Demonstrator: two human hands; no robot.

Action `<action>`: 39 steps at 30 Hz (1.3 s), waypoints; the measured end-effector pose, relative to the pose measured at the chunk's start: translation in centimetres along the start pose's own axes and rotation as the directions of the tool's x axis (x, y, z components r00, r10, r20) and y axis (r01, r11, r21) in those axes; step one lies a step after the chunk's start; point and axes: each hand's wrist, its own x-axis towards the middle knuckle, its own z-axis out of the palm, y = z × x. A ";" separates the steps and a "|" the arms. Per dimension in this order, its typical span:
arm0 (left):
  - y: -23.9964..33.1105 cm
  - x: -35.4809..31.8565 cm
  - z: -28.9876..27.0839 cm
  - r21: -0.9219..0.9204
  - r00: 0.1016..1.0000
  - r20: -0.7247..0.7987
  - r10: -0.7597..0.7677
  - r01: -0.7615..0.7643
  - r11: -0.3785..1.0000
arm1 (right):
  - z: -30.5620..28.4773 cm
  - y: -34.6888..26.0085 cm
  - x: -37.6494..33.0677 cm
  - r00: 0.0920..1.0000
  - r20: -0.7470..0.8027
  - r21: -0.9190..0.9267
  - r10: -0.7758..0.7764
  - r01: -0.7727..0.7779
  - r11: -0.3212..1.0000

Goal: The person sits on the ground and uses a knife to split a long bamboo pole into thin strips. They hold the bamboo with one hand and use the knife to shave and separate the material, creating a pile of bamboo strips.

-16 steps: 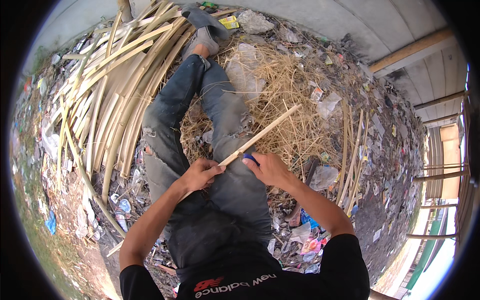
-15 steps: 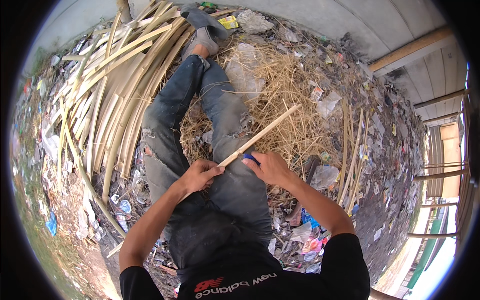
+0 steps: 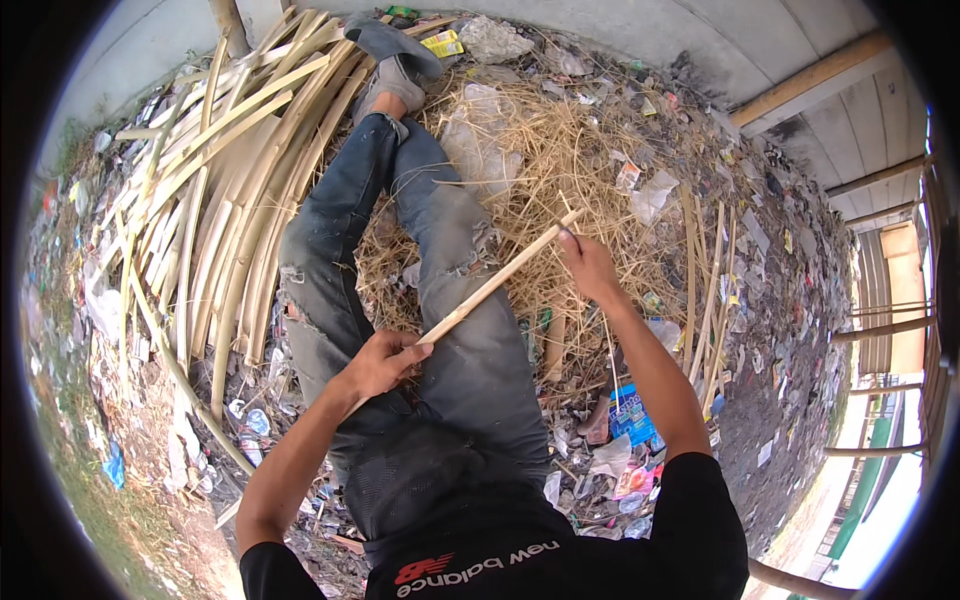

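A long pale bamboo strip (image 3: 490, 287) slants across my right thigh, its far end up and to the right. My left hand (image 3: 385, 362) is closed around its near part, thumb on top, and the strip's tail runs back under that hand toward my lap. Beside the strip's far tip, my right hand (image 3: 592, 268) is closed, thumb at the wood. A blue-handled knife showed in this hand a moment ago; its handle and blade are now mostly hidden by the fingers.
A large heap of split bamboo strips (image 3: 235, 215) lies left of my legs (image 3: 335, 240). Straw-like shavings (image 3: 560, 150) cover the ground ahead and right. Several loose strips (image 3: 708, 300) lie farther right, amid litter and a blue packet (image 3: 630, 415). A grey wall (image 3: 620, 30) stands beyond.
My right hand has moved up and away along the strip, from near its middle to its far tip. The left hand keeps its hold in nearly the same place.
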 end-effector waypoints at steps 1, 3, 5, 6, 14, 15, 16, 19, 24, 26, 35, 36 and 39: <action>0.2 -0.2 -0.2 -0.006 1.000 0.008 -0.004 0.004 1.000 | -2.6 2.3 2.5 0.990 -0.086 0.002 0.111 -0.111 0.994; 0.2 -0.2 0.3 0.001 0.999 0.040 0.007 -0.007 1.000 | -4.7 9.6 5.3 0.937 -0.265 0.026 0.225 -0.226 0.974; 0.4 -0.1 0.7 0.067 0.999 0.016 0.030 -0.031 0.997 | -5.4 9.6 5.6 0.921 -0.279 0.134 0.271 -0.243 0.961; 0.4 0.1 0.9 0.100 0.999 0.007 0.042 -0.042 0.994 | -5.5 9.6 5.4 0.926 -0.268 0.202 0.266 -0.216 0.955; -0.5 0.3 0.4 0.074 0.999 0.012 0.035 -0.036 0.997 | -2.1 2.6 -0.5 0.964 -0.235 0.252 0.124 -0.062 0.966; -0.4 0.3 0.4 0.070 1.000 0.013 0.026 -0.027 0.997 | -1.5 2.5 -0.8 0.953 -0.271 0.253 0.135 -0.065 0.965; -0.4 0.3 0.4 0.067 1.000 0.016 0.019 -0.020 0.998 | -1.7 2.2 -1.1 0.949 -0.291 0.210 0.119 -0.058 0.976; 0.0 0.3 0.4 0.017 0.999 0.051 0.003 -0.004 1.000 | -2.2 1.6 -1.5 0.941 -0.333 0.070 0.064 -0.043 0.997; 0.2 0.4 0.1 -0.046 0.993 0.103 -0.055 0.060 0.997 | -1.9 3.1 0.0 0.941 -0.310 -0.012 0.139 -0.150 0.989; 0.2 0.5 0.0 -0.054 0.994 0.085 -0.066 0.070 0.996 | -1.0 1.9 -0.3 0.965 -0.202 0.053 0.169 -0.161 0.985; -0.2 1.1 -0.4 -0.052 0.991 0.117 -0.063 0.070 0.996 | 1.0 -1.8 -2.6 0.970 -0.153 0.109 0.188 -0.172 0.979; -0.1 1.1 -0.3 -0.056 0.991 0.118 -0.064 0.071 0.996 | 0.6 -0.8 -1.7 0.954 -0.163 0.146 0.251 -0.228 0.963; 0.2 1.2 -0.2 -0.076 0.991 0.118 -0.058 0.067 0.995 | 1.9 -1.9 -2.4 0.970 -0.175 0.159 0.167 -0.140 0.977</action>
